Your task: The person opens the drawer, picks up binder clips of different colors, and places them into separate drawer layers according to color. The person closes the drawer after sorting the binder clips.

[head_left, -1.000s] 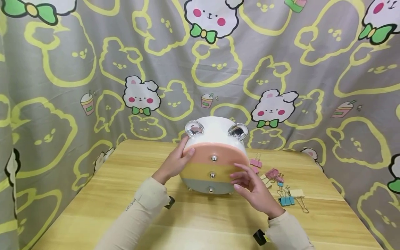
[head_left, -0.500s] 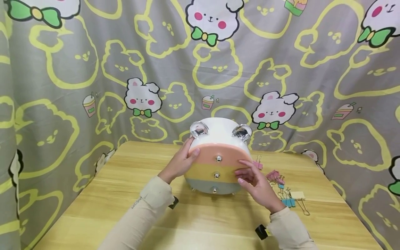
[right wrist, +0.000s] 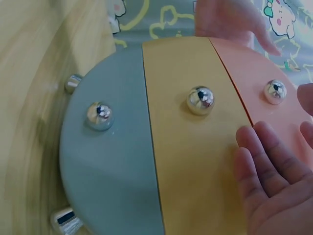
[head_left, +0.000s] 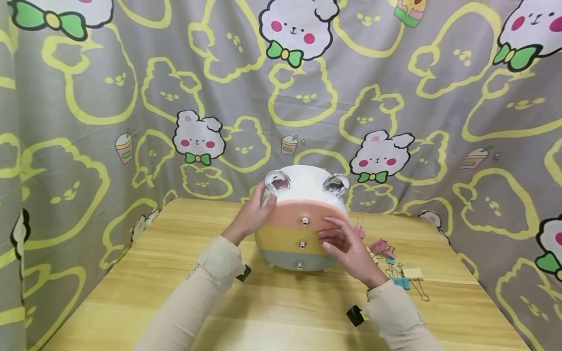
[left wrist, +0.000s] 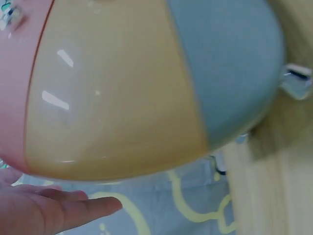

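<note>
Three-drawer cabinet (head_left: 278, 237) stands on our wooden table (head_left: 127, 287), its drawers all closed with contents hidden, our left hand (head_left: 251, 214) straight-fingered along its side, our right hand (head_left: 351, 252) relaxed, gripping nothing, before its front, and binder clips (head_left: 383, 247) lying unstowed beyond.

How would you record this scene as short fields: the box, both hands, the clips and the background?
box: rounded, banded pink, yellow and grey-blue, with three silver knobs
left hand: at the box's left edge
right hand: in front of the box, right of the knobs
clips: pink, blue, cream; on the table, right of the box
background: grey patterned fabric
</note>
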Demonstrator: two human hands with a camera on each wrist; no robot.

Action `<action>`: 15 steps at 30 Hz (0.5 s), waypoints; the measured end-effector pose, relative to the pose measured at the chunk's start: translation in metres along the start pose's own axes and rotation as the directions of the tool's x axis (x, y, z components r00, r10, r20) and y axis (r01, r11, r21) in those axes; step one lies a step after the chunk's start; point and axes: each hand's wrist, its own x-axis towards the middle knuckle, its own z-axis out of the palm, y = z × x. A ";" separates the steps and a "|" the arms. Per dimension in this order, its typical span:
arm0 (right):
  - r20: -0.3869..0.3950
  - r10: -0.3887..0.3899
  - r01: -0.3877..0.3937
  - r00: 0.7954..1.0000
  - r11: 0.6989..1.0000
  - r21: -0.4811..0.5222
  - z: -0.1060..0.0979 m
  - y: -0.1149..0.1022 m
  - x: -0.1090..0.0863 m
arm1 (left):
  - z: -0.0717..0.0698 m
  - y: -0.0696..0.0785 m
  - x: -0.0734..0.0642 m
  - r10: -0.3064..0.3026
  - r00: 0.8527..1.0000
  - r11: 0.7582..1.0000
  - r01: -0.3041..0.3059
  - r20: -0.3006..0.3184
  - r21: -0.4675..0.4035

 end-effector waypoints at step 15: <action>0.090 -0.059 0.056 0.994 0.998 0.030 0.011 -0.002 0.024 | -0.012 0.027 0.039 0.059 0.998 0.994 -0.062 0.036 0.086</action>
